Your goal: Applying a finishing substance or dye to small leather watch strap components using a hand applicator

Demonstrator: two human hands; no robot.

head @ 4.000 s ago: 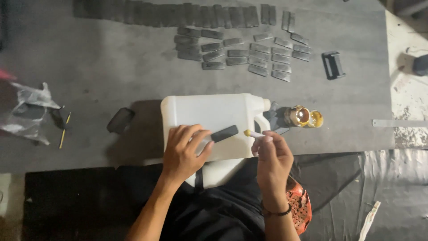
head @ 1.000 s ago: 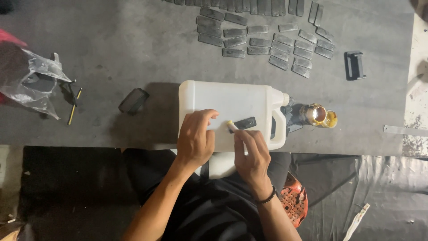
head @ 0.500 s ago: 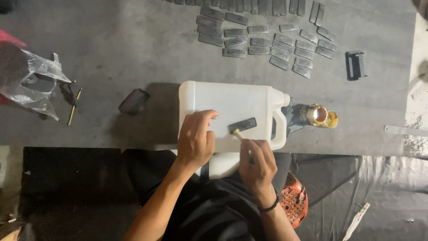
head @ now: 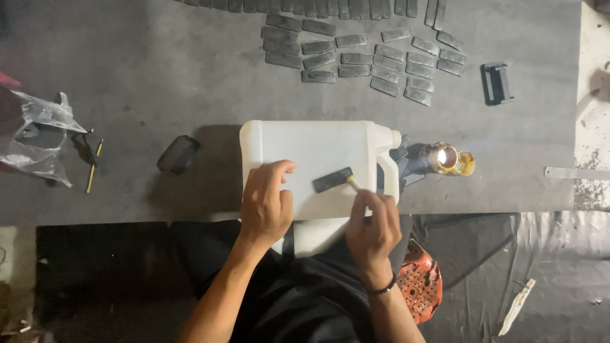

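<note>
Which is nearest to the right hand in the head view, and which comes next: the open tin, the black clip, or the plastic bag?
1. Open tin, just up and right of the right hand.
2. Black clip, far upper right.
3. Plastic bag, far left edge.

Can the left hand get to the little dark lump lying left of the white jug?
Probably yes. The left hand rests on the white jug, and only bare table lies between it and the dark lump.

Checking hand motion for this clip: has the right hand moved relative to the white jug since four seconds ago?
Yes. The right hand has shifted left along the white jug, from beside its handle end toward the small dark strip lying on it.
</note>
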